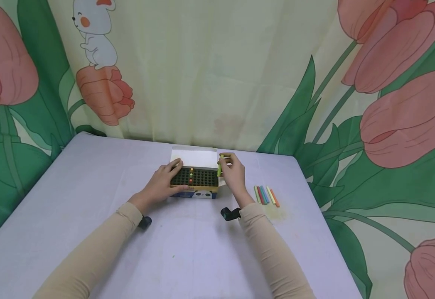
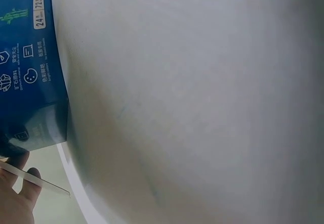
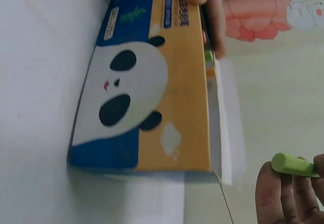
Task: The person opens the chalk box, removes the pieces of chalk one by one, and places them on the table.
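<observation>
A cardboard chalk box [image 1: 204, 194] with a panda on its front stands lid-up on the table. Its black holder [image 1: 206, 177] is full of round holes, with orange, green and red chalk ends showing in one row. My left hand [image 1: 161, 181] grips the box's left end, thumb along the front edge and fingers over the back. Above the right end, my right hand [image 1: 234, 172] pinches a light green chalk stick [image 3: 294, 165] between thumb and fingers. In the right wrist view, that stick is apart from the panda box [image 3: 172, 92].
Several loose chalk sticks [image 1: 266, 196] in green, red, blue, yellow and orange lie side by side right of my right hand. The raised white lid [image 1: 194, 158] stands behind the holder. A printed curtain [image 1: 217, 83] hangs behind the table [image 1: 101, 182].
</observation>
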`<state>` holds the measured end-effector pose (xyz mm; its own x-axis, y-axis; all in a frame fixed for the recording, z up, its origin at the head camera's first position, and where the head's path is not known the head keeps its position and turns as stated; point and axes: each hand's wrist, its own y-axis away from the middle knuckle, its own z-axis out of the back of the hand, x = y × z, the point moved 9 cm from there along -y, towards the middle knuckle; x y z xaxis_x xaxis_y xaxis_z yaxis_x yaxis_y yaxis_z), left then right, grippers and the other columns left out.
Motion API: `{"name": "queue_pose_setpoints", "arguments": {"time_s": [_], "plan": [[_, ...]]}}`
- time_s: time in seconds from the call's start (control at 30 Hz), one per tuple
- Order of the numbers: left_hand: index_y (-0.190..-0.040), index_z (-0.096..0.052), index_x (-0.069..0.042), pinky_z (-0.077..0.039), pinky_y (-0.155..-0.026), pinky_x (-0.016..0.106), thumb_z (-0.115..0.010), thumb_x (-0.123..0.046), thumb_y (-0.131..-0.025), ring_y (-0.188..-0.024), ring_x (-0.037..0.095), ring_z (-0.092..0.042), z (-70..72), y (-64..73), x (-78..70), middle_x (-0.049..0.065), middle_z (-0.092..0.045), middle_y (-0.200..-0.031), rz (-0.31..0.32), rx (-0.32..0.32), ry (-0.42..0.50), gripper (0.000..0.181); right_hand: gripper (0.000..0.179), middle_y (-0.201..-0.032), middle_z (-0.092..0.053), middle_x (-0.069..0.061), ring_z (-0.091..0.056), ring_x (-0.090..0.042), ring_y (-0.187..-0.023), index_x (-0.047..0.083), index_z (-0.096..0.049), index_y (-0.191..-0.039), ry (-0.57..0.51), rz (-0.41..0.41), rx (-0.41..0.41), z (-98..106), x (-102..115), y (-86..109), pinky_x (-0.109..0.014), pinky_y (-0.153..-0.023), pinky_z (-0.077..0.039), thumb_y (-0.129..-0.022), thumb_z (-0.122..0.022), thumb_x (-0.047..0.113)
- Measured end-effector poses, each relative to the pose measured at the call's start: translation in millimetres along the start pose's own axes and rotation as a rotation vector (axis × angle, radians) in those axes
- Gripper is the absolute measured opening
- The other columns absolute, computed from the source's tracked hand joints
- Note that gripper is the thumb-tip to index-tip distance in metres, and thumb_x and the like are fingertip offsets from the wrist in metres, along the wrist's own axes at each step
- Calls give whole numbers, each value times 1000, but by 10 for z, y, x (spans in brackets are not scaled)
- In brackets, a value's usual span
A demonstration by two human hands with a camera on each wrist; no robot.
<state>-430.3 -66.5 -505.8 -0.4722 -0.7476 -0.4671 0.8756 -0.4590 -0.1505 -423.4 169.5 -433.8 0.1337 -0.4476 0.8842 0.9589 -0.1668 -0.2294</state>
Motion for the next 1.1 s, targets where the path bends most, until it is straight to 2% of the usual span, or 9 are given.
{"name": "queue_pose_setpoints", "arguments": {"time_s": [0.13,0.27,0.53,0.67,0.9,1.1], "plan": [[-167,-19,-17,-33,-117,64,-62,-69,-93,-146,44,-34,-9,-3,11,4,-13,-175,0,0,7,100,26,-109,-73,-10,-71,-29,-91,11,-73,-124,68,11,-74,183,-26,-44,-30,-70,-57,-103,-65,23],[-167,-20,-17,-32,-117,64,-61,-70,-93,-147,43,-34,1,-12,28,4,-14,-174,2,-12,12,100,27,-113,-74,-9,-70,-28,-94,14,-75,-124,129,1,-108,313,-103,-83,-28,-72,-51,-101,-67,25],[-167,-19,-18,-33,-116,66,-61,-69,-93,-147,44,-34,-8,-17,22,5,-13,-175,-3,-5,8,100,26,-115,-73,-13,-70,-31,-90,17,-73,-126,100,-30,-182,537,-383,-73,-26,-66,-48,-102,-66,20],[-167,-18,-18,-33,-116,65,-60,-71,-93,-147,44,-34,-32,-7,27,4,-13,-175,2,2,4,100,24,-113,-73,-14,-70,-30,-88,16,-73,-125,131,-42,-213,644,-507,-45,-25,-63,-48,-102,-65,20],[-167,-19,-16,-32,-116,66,-60,-71,-93,-147,44,-33,-7,-1,11,5,-13,-175,-1,-9,14,101,24,-111,-74,-14,-70,-30,-90,14,-73,-124,218,-42,-189,717,-669,-57,-29,-64,-49,-101,-65,18],[-168,-18,-16,-31,-117,66,-61,-69,-94,-147,44,-33,-18,-11,4,5,-12,-175,4,4,4,100,25,-109,-75,-13,-68,-29,-92,11,-73,-124,361,-37,-108,690,-794,-43,-33,-69,-51,-101,-65,17]]}}
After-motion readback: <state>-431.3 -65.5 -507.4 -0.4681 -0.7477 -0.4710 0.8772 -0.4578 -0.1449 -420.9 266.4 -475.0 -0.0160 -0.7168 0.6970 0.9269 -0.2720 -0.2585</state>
